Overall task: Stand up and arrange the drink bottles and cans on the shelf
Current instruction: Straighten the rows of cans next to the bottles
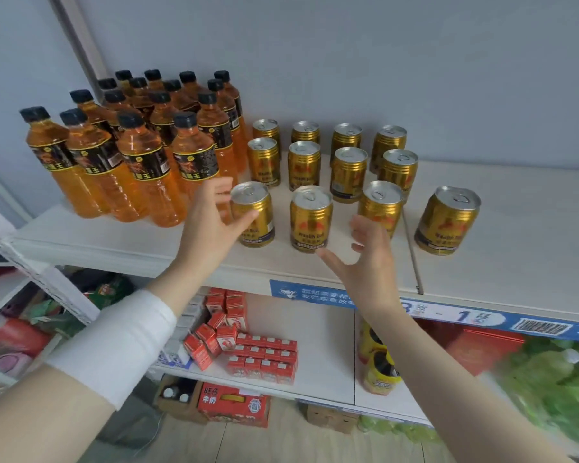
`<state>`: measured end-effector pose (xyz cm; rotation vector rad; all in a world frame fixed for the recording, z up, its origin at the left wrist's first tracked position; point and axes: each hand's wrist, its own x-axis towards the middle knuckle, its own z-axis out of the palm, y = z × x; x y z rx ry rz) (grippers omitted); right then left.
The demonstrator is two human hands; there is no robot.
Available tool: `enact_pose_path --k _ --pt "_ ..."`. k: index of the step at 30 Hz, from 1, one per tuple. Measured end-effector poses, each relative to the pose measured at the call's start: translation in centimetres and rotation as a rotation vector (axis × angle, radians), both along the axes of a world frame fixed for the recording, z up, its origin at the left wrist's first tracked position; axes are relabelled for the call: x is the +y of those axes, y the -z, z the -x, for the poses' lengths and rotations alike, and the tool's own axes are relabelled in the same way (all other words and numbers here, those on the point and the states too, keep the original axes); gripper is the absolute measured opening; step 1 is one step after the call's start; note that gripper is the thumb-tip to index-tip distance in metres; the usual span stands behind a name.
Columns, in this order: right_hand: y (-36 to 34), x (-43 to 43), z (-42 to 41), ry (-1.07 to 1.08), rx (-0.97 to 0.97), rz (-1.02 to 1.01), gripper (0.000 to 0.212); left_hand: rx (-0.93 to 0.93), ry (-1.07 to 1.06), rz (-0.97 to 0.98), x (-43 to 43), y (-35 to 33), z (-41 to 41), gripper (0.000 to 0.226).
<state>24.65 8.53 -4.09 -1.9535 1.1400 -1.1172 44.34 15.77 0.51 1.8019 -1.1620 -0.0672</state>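
In the head view, our left hand (211, 222) is spread open beside the front-left gold can (252, 213); we cannot tell if it touches. Our right hand (365, 262) hangs open and holds nothing, before the front row. The orange drink bottles (141, 145) stand upright at the left of the shelf (515, 235), the cans in rows beside them.

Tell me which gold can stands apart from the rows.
The gold can farthest right: it stands alone, while the other cans form columns to its left.
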Motion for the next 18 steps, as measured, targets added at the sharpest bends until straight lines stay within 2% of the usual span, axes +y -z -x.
enact_pose_path --k 3,6,11,18 --pt "0.6 -0.1 -3.4 0.063 0.005 -0.088 0.08 0.113 0.002 -0.054 0.1 2.8 -2.2 0.077" --pt "1.0 -0.8 -5.3 0.159 -0.009 -0.177 0.086 0.135 0.088 -0.062 -1.0 4.6 -3.2 0.085" --pt "1.6 -1.2 -6.1 0.236 0.009 -0.184 0.071 0.256 0.255 -0.068 -3.3 6.1 -4.4 0.081" --pt "1.6 -2.9 -6.7 0.246 -0.013 -0.231 0.064 0.377 0.272 -0.026 -5.3 6.6 -5.0 0.077"
